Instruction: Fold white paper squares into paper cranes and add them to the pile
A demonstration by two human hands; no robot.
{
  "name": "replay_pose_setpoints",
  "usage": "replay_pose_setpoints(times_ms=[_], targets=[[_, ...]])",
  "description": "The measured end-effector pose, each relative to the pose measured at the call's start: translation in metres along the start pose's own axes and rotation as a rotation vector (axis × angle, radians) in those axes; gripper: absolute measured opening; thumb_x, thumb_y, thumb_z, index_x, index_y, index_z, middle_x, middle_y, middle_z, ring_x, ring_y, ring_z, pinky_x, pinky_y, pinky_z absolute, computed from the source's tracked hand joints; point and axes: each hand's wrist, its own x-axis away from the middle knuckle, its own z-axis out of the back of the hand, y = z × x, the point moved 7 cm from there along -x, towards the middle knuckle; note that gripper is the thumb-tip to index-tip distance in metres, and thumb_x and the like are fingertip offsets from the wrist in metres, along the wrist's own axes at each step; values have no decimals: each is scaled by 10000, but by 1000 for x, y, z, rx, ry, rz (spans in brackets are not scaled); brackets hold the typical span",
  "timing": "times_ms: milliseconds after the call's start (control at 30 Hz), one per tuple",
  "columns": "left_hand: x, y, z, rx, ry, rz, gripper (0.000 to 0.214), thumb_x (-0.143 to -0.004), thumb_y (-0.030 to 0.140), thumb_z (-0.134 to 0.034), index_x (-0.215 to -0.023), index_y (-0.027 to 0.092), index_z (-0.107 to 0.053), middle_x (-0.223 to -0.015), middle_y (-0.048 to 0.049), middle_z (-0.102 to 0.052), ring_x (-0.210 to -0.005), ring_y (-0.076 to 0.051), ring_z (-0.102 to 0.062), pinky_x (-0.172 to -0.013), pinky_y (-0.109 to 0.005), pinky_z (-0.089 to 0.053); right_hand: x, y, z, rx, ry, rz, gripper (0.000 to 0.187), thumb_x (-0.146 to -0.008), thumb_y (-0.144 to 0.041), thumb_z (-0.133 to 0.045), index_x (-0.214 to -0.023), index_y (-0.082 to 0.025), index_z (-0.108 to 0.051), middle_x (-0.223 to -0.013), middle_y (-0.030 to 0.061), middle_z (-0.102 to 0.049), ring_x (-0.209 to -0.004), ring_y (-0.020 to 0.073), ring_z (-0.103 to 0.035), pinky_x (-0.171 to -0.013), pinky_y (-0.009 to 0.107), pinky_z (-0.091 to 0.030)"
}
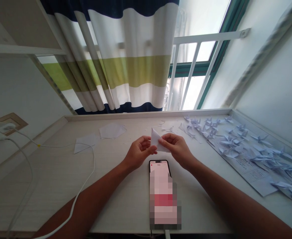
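Between my two hands, a small folded piece of white paper [156, 138] is held up over the desk, one pointed corner upward. My left hand [140, 151] grips its left edge with the thumb in front and the fingers curled behind. On the other side, my right hand [176, 146] pinches the paper's right part, thumb across its front face. Just below the hands lies a phone [159, 166] with its screen lit, partly blurred out.
Many folded paper cranes [232, 141] cover the desk's right side, some on a printed sheet [251, 174]. Loose white paper sheets [112, 130] lie at the back left, paper scraps [169, 128] at the back. A white cable [94, 159] loops across my left forearm. A striped curtain [136, 69] hangs behind.
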Motion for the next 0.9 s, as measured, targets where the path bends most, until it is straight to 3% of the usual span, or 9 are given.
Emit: replay_pose_setpoints(times_ms=[100,267,367,533,700,900], targets=[[2,-3,0,-62,2,50,382,-828,444,-829,-986,111,-728,-873,-112,-797,-738,-222,-773,-726,-348,-626,1,-2,0,15,-5,-11,290,-788,-438,-873,-862,-198,-727,-831,15,-737,-732,163,-669,-681,305,-529],[6,-4,-6,-56,-97,57,354,-838,434,-821,-1012,132,-759,-932,-103,-815,-773,-244,-796,-717,-353,-652,1,-12,-2,134,-75,6,315,-847,-500,-798,-926,-195,-778,-891,46,-752,-789,190,-672,-715,326,-530],[8,-6,-12,-64,-152,82,358,-845,449,-810,-1012,136,-762,-945,-105,-815,-801,-256,-801,-747,-369,-659,1,-17,-2,190,-74,34,321,-852,-521,-781,-872,-201,-790,-859,49,-746,-773,192,-655,-697,325,-522],[9,-5,-15,-93,-186,111,381,-840,474,-807,-996,130,-761,-904,-115,-811,-788,-260,-800,-729,-358,-648,1,-18,0,196,-5,78,331,-806,-531,-815,-810,-202,-776,-802,47,-728,-733,192,-634,-667,326,-513],[10,-6,-17,-138,-218,121,339,-875,450,-777,-988,131,-760,-850,-107,-806,-774,-242,-795,-719,-327,-629,1,-21,1,261,-6,109,299,-846,-491,-785,-814,-194,-774,-802,50,-723,-729,186,-621,-665,323,-501],[11,-1,-18,-175,-186,102,318,-883,435,-770,-960,127,-758,-794,-101,-800,-710,-220,-775,-680,-306,-610,4,-33,7,248,127,262,284,-868,-461,-773,-765,-199,-728,-751,23,-670,-704,168,-577,-663,313,-478]])
